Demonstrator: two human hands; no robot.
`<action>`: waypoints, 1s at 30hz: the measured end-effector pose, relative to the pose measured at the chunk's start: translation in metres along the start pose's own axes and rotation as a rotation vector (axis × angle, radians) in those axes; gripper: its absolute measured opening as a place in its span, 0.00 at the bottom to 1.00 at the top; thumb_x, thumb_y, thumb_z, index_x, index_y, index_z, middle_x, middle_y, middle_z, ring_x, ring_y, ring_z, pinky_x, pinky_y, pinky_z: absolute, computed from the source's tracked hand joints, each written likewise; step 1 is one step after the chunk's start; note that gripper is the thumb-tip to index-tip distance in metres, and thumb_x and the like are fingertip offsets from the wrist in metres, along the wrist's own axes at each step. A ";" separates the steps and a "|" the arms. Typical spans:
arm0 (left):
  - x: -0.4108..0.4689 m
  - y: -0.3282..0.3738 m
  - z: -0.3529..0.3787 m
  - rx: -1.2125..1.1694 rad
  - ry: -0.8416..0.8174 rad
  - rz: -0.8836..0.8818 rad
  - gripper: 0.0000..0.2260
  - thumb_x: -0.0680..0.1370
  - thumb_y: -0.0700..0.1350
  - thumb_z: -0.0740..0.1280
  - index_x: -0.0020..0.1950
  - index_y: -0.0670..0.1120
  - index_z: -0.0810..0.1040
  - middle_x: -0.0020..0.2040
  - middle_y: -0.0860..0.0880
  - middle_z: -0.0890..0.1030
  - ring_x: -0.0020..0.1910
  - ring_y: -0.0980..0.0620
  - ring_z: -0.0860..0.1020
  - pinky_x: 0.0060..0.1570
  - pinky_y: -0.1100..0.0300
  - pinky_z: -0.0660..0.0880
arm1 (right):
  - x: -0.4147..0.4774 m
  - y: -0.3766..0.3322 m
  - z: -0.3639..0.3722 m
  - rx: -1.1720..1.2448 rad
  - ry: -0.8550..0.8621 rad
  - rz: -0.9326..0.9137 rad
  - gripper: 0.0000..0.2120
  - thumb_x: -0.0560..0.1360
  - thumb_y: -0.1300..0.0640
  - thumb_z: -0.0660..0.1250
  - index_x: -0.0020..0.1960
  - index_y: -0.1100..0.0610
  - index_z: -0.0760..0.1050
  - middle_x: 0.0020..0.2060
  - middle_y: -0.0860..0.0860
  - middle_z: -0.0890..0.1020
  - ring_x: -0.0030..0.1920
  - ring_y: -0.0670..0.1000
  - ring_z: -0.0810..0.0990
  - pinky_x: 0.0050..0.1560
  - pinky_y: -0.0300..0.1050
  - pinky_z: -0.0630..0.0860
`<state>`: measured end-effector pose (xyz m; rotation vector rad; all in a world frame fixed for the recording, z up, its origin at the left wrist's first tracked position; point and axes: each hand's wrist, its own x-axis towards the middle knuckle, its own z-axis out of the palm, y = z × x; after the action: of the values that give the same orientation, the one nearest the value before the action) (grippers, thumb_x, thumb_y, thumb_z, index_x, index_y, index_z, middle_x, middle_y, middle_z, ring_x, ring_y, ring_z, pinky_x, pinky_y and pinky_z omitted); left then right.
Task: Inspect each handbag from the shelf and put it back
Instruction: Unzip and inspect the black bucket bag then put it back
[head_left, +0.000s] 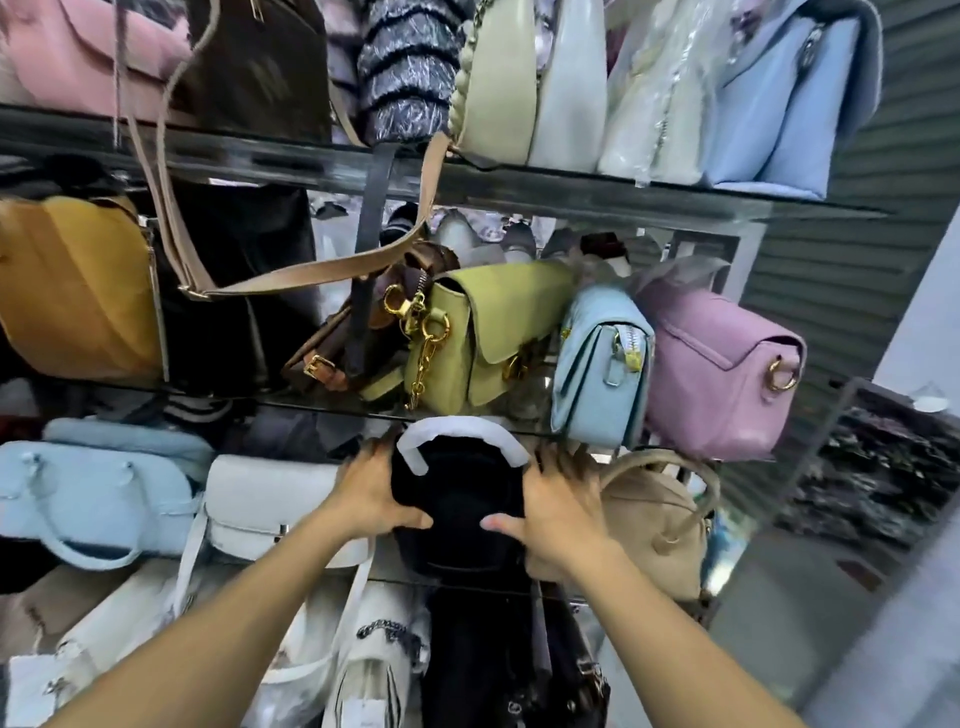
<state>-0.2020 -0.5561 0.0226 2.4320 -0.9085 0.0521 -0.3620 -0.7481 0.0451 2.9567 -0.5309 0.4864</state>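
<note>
Forearms outstretched, grips black handbag (457, 499) by its sides with left hand (371, 493) and right hand (558, 512), between white bag (270, 499) and beige bag (654, 525) on the shelf (384, 569); likely many bags left.

White bag (260, 499), beige bag (654, 519) close alongside

Up and to the right of the grip, a grey-green ribbed shutter (841, 291) fills the background, its slats running across. Further right, at the very edge, a plain white wall (924, 312) cuts in. Level with the grip and well out to the right sits a dark jumble of goods (878, 483), too blurred to make out. A small white object (930, 402) perches just above that jumble. Down and right of the grip, a pale grey surface (857, 654) slants away, blurred.
</note>
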 end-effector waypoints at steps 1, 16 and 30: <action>0.001 -0.001 0.000 -0.026 0.011 0.005 0.57 0.48 0.70 0.71 0.75 0.49 0.68 0.68 0.47 0.74 0.70 0.43 0.70 0.66 0.45 0.71 | 0.002 -0.001 0.001 0.003 -0.015 0.008 0.50 0.71 0.27 0.66 0.82 0.52 0.53 0.77 0.53 0.63 0.78 0.58 0.59 0.78 0.58 0.53; -0.016 0.004 -0.017 -0.231 -0.030 -0.074 0.46 0.46 0.59 0.83 0.62 0.51 0.74 0.56 0.54 0.82 0.60 0.49 0.77 0.58 0.52 0.77 | 0.006 0.012 0.012 0.336 -0.072 0.029 0.55 0.59 0.34 0.81 0.77 0.49 0.58 0.73 0.53 0.68 0.73 0.61 0.66 0.71 0.55 0.67; -0.058 0.009 -0.026 -0.461 0.120 -0.032 0.37 0.56 0.43 0.87 0.60 0.48 0.75 0.55 0.55 0.81 0.57 0.54 0.79 0.58 0.59 0.75 | -0.016 0.010 -0.002 0.571 0.053 -0.073 0.48 0.56 0.39 0.85 0.70 0.52 0.69 0.65 0.51 0.77 0.66 0.57 0.76 0.64 0.57 0.74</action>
<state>-0.2480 -0.5140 0.0364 1.9919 -0.7334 -0.0209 -0.3805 -0.7519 0.0417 3.4648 -0.3142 0.8270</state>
